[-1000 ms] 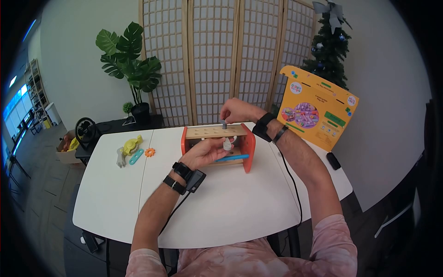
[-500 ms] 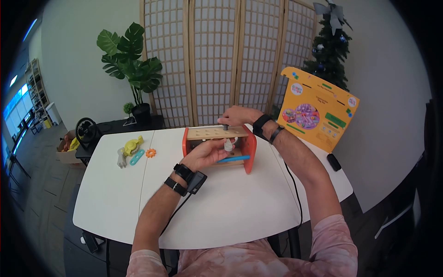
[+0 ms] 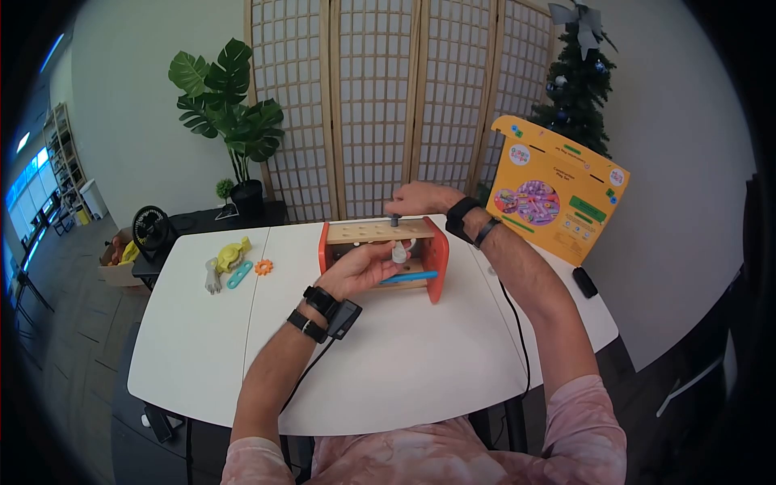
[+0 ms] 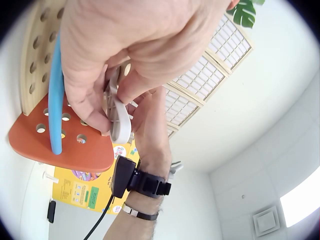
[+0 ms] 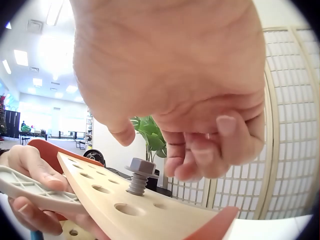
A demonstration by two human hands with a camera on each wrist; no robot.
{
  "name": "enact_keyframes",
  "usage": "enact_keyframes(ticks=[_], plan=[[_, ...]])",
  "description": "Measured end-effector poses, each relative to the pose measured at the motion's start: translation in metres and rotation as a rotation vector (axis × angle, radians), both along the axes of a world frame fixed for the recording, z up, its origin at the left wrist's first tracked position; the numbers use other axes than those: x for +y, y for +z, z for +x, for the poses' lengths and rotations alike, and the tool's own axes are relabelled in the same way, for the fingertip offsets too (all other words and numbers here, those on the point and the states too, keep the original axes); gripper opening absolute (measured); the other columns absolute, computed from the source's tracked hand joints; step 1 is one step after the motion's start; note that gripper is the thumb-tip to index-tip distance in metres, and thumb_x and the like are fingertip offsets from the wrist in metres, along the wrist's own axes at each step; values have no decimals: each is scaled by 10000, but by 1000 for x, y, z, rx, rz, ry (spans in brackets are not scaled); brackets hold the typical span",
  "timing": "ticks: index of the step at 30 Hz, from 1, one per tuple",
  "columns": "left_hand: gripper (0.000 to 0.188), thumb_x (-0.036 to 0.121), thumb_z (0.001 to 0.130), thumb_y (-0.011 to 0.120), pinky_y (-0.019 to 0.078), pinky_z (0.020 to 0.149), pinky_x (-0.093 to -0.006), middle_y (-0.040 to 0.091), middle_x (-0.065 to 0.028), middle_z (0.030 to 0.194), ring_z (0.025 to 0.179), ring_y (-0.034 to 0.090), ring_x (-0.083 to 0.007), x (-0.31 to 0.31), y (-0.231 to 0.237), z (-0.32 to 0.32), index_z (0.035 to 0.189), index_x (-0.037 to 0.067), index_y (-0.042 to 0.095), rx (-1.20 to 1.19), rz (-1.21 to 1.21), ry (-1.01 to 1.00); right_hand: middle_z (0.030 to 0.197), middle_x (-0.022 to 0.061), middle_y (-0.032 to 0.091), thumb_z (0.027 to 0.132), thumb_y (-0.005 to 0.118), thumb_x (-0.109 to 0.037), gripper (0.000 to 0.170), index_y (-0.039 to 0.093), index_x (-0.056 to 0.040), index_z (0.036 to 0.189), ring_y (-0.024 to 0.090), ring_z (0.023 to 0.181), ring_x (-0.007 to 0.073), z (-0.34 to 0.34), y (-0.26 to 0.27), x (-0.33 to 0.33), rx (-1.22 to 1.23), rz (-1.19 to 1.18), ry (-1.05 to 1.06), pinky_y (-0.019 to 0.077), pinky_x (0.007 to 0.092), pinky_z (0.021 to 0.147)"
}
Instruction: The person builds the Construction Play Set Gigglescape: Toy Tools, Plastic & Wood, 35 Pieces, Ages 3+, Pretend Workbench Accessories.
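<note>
Step in hand, as judged: setting a threaded fastener in the top of a toy workbench. The grey hex-head bolt (image 5: 142,167) stands roughly upright in a hole of the wooden top board (image 5: 155,222), toward the right-hand end of the workbench. Thread shows between the board and the flange beneath the head; the bolt is not seated.

Right hand (image 3: 424,198): positioned above the bolt. The grip is loosely open, thumb parted from partly bent fingers, with nothing held. In the right wrist view the fingers are clear of the bolt head.

Left hand (image 3: 356,269): at the front of the workbench, below the top board. The grip is closed in a pinch on a light-grey ribbed plastic tool (image 4: 120,131), thumb on one side and fingers on the other. Whether the tool engages the underside of the bolt cannot be told.

The workbench rests on the table (image 3: 388,364). A blue rod (image 3: 412,276) runs across its front to the red-orange side panel (image 3: 439,250).

Next move, as judged: the right thumb and fingers need to close on the hex head and turn it while the left hand keeps the tool steady. Keep the bolt square to the hole; a tilted bolt could bind.
</note>
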State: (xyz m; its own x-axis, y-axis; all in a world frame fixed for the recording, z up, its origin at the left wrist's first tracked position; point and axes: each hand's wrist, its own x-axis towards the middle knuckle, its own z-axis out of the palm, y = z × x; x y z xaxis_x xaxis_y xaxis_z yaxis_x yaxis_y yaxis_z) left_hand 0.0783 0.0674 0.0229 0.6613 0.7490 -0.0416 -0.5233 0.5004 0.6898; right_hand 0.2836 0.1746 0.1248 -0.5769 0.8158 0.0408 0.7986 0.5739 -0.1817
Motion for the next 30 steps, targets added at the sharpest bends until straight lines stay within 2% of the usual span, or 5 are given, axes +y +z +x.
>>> enact_keyframes(ticks=[3,10,13,15,30], plan=[[377,127,1150,551,622,1073,-373,656,-152,1371,1208,700,-241,-4,4,0,1491,-23,488,-2,12,4,1076,239,799,1012,528,-637,711,795,5,1158,763,986,423,-5,15,-19,-22,-190,-5,587,499,901],[424,119,1148,551,643,1000,-336,627,-179,1469,1207,700,-224,-5,5,0,1529,-23,432,11,16,9,1141,230,795,1004,544,-533,596,783,-33,1224,765,982,403,-4,9,-12,-34,-94,-11,587,489,888],[425,121,1146,560,641,1003,-341,631,-174,1465,1214,698,-220,-1,1,0,1529,-16,439,1,5,0,1175,235,789,1006,539,-529,596,785,-32,1228,755,1037,401,-8,16,-21,-47,-285,-103,580,488,900],[425,122,1146,560,641,1004,-339,631,-175,1463,1218,697,-222,-1,0,0,1531,-11,439,-1,9,-8,1217,236,778,1007,538,-519,596,767,-34,1266,751,1053,399,-9,11,-7,-212,-180,-33,578,486,906],[421,121,1146,558,645,1005,-346,635,-174,1461,1207,705,-215,-7,5,0,1529,-8,440,-7,13,5,1091,261,793,1006,528,-585,672,789,13,1167,752,989,455,-14,22,-31,-89,-242,-102,583,500,886]])
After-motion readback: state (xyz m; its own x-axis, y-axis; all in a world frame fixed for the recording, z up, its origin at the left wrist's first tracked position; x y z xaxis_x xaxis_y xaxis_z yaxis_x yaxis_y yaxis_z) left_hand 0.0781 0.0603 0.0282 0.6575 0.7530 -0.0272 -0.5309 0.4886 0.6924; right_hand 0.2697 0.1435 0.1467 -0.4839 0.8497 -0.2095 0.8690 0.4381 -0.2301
